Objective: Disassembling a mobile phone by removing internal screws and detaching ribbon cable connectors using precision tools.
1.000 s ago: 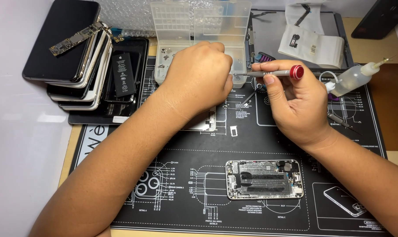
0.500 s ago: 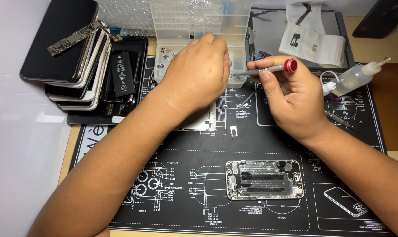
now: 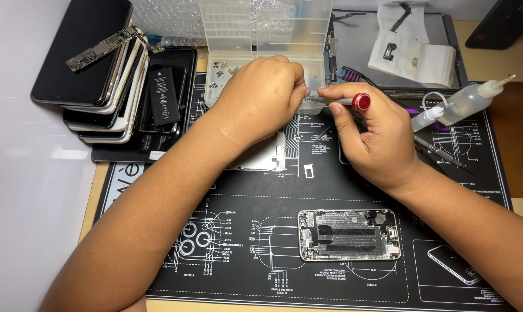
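From the head camera, the left hand [image 3: 261,98] curled over the front edge of a clear plastic parts tray [image 3: 261,34] at the mat's far edge, fingers bent closed; whether it pinched anything could not be told. The right hand [image 3: 374,136] gripped a red-capped screwdriver [image 3: 345,101], its tip touching the left fingertips. An opened phone chassis [image 3: 349,234] lay near the black repair mat's [image 3: 261,277] front edge, a stack of phones [image 3: 94,75] at the far left corner, and a squeeze bottle [image 3: 466,103] toward the right edge.

Clear plastic parts box [image 3: 261,29]; matt black mat [image 3: 261,196]; metal-shafted screwdriver [image 3: 339,101].
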